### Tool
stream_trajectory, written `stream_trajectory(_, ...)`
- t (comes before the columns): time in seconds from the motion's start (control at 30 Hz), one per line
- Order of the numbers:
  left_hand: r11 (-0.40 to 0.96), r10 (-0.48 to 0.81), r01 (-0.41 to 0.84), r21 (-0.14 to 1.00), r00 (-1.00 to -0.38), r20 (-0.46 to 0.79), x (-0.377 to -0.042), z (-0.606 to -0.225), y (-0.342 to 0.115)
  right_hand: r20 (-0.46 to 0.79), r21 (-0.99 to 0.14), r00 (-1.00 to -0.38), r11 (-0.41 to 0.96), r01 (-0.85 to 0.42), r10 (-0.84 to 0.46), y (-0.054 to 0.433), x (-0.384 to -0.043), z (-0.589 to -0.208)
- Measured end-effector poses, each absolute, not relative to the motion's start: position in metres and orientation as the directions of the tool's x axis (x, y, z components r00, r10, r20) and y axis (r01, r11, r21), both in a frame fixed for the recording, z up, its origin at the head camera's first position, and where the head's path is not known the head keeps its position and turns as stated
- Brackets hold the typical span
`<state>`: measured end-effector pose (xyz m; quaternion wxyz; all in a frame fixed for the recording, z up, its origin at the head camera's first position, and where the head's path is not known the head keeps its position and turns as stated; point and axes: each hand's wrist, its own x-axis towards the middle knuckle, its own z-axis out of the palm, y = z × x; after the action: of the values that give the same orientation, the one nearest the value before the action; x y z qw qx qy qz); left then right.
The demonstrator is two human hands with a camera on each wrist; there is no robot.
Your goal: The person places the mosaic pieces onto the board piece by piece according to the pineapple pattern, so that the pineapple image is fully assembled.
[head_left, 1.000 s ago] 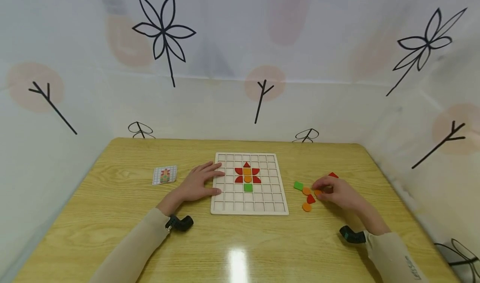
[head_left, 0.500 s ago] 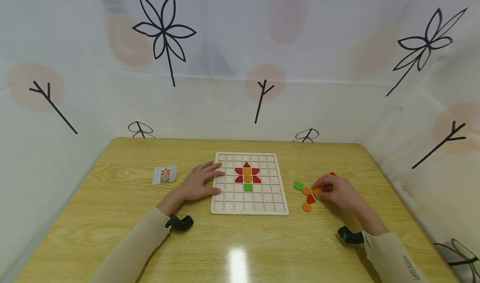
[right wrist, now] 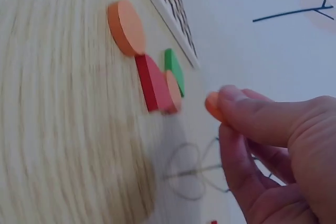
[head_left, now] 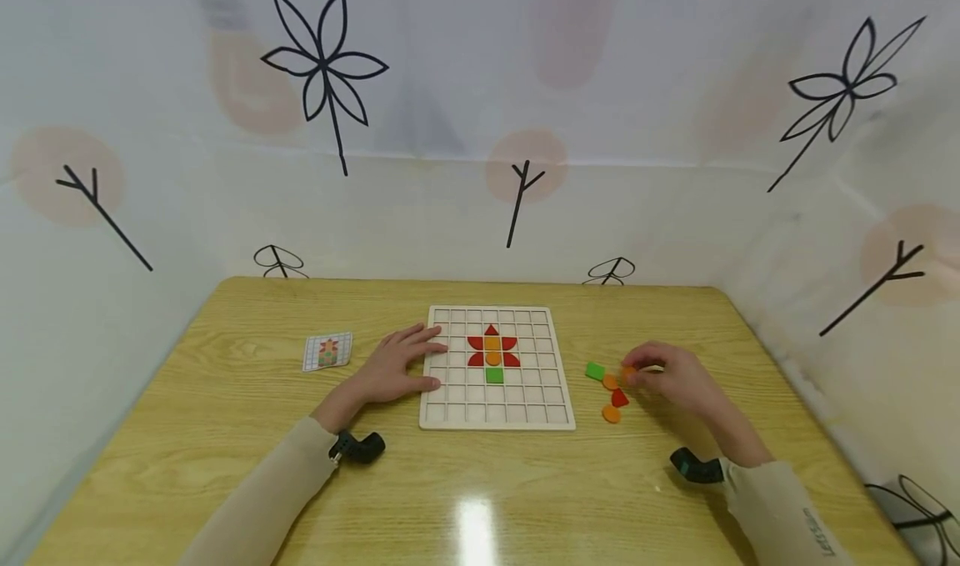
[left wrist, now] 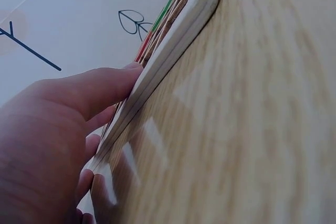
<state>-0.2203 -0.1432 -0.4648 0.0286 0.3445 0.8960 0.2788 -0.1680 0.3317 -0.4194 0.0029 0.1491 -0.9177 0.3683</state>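
Observation:
My right hand (head_left: pixel 673 376) pinches an orange round piece (right wrist: pixel 212 106) between thumb and fingertips, raised off the table in the right wrist view. Beside it lie a green square (head_left: pixel 595 371), a red piece (head_left: pixel 619 398) with a curved edge and two orange discs, one near (head_left: pixel 611 414) and one farther (head_left: pixel 609 381). My left hand (head_left: pixel 393 372) rests on the left edge of a pale grid board (head_left: pixel 450 413), fingers spread, thumb on the rim. On the board, red pieces surround an orange square (head_left: pixel 492 343) and an orange disc (head_left: pixel 492 358), with a green square (head_left: pixel 495 375) below.
A small picture card (head_left: pixel 327 352) with a similar flower pattern on a grid lies left of the board. The wooden table (head_left: pixel 390 499) meets a patterned cloth wall at the back. In the right wrist view, a bit of red (right wrist: pixel 213 222) shows at the bottom edge.
My right hand has shifted slightly left and lifted, taking an orange disc up from the table. The red piece behind that hand is now hidden in the head view. My left hand stays put.

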Motion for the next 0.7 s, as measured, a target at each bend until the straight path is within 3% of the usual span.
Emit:
stream_trajectory(0.47,0.600,0.631,0.596,0.534,-0.762,0.142,-0.220,-0.464,-0.142,0.172,-0.785,-0.955,0.552,-0.282,-0.243,0.264,-0.171,-0.436)
stream_trajectory(0.7,0.597,0.630,0.599,0.533,-0.762,0.150,-0.219,-0.463,-0.142,0.108,-0.818,-0.963,0.528,-0.227,-0.247,0.233,-0.174,-0.430)
